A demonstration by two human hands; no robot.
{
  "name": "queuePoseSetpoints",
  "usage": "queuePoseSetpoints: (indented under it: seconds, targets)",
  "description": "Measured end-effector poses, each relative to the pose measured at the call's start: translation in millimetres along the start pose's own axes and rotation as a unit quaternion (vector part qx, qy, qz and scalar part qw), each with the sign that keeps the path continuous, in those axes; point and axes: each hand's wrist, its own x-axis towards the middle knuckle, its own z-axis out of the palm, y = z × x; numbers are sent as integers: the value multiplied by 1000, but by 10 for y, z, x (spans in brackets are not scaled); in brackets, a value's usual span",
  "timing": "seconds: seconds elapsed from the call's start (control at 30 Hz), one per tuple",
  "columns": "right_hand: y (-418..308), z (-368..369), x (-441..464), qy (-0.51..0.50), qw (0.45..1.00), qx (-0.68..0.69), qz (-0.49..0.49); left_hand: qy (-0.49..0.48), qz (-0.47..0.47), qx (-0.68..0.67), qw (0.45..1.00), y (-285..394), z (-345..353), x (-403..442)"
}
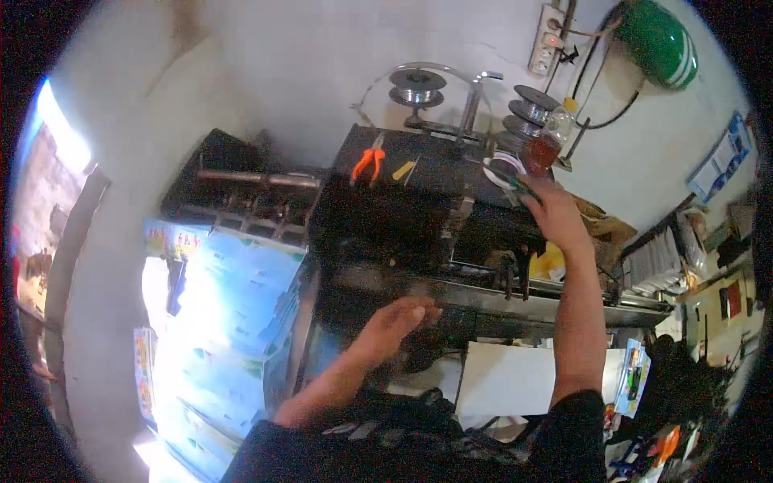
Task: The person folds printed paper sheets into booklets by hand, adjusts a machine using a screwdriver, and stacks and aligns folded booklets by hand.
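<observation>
My right hand (557, 216) reaches to the right end of the black machine top (451, 173). Its fingers are closed around a small dark greenish thing that I cannot make out, beside a white ring-shaped roll (503, 171). My left hand (394, 326) hovers in front of the machine, fingers curled together with the thumb against them; nothing shows in it. Orange-handled pliers (368, 163) lie on the machine top, with a small yellow piece (403, 170) and a thin rod next to them.
A wire spool (417, 88) stands at the back, more spools (533, 109) to its right. A bottle of reddish liquid (551, 138) is close to my right hand. Stacked blue printed sheets (241, 298) are at left. A metal rail (555, 299) crosses the machine's front, above a white board (507, 378).
</observation>
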Motion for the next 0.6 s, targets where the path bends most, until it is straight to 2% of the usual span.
queuePoseSetpoints:
  seconds: [0.03, 0.07, 0.13, 0.17, 0.2, 0.23, 0.27, 0.33, 0.37, 0.4, 0.47, 0.5, 0.53, 0.57, 0.6]
  targets:
    - [-32, 63, 215, -12, 998, -46, -41, 20, -16, 49, 998, 42, 8, -120]
    - [-54, 144, 388, -13, 997, -48, -53, 30, -10, 44, 999, 68, 7, -228]
    - [-127, 374, 681, -83, 995, -37, -47, 25, -5, 15, 1000, 95, -19, -469]
    - [-94, 478, 756, -61, 995, -22, -79, 55, 2, 8, 998, 129, -47, -573]
    - [-80, 569, 789, -38, 997, -38, -62, 47, 16, 37, 998, 165, -74, -671]
    - [-164, 538, 863, -84, 995, -33, -40, 45, 27, 66, 996, 176, -100, -800]
    - [-134, 610, 852, -55, 995, -59, -57, 92, 27, 57, 994, 168, -129, -933]
    - [-30, 735, 906, -47, 999, 14, -19, 89, 56, 112, 988, 145, -151, -1180]
    - [37, 730, 931, -89, 995, -41, -14, 111, 52, 144, 982, 92, -140, -1304]
    - [31, 742, 908, -96, 994, -34, -32, 131, 50, 142, 980, 43, -122, -1414]
    - [114, 719, 811, -18, 998, -53, -7, 166, 67, 144, 973, -92, -38, -1622]
    - [196, 737, 789, -26, 998, -48, -21, 197, 64, 172, 963, -142, 22, -1721]
    - [287, 777, 745, 41, 998, -54, -8, 231, 54, 138, 962, -162, 114, -1842]
    - [352, 810, 667, 108, 992, -57, 7, 276, 64, 163, 945, -225, 209, -1940]
    - [344, 702, 514, 163, 985, -2, 48, 320, 74, 190, 925, -275, 301, -2037]
